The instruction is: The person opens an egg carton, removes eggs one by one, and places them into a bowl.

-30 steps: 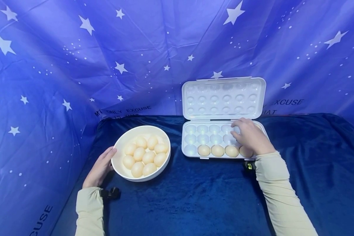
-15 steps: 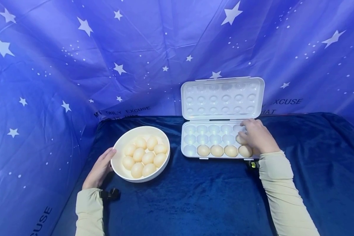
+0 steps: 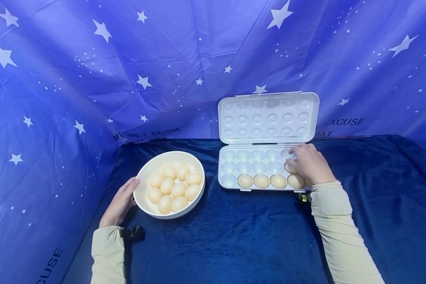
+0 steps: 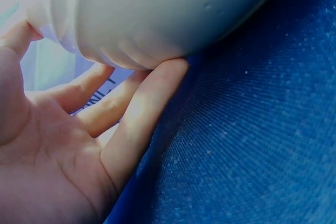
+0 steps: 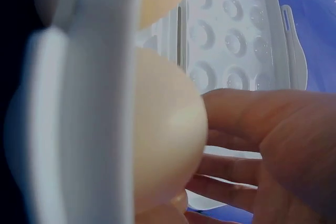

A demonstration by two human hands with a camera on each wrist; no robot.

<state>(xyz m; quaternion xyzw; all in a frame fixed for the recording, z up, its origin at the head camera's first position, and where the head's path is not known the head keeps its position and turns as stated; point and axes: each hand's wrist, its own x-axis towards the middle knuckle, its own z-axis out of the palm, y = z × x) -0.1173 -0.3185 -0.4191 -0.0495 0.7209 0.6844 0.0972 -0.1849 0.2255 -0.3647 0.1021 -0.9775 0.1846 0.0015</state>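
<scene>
My left hand holds the left side of a white bowl, thumb at the rim. Its fingers press the bowl's underside in the left wrist view. Several beige eggs lie inside. To the right stands an opened white egg box; eggs fill most of its front row. Over the box's right end, my right hand pinches an egg at the middle row. A front-row egg and the box edge cover part of the right wrist view; the right end of the rows is hidden by the hand.
The raised lid of the egg box stands upright at the back, close to a blue starry curtain. Dark blue cloth covers the table. Each wrist wears a small black camera.
My right hand has shifted a little to the right along the egg box, and the egg at its fingertips has come into sight. The left hand and bowl stay put.
</scene>
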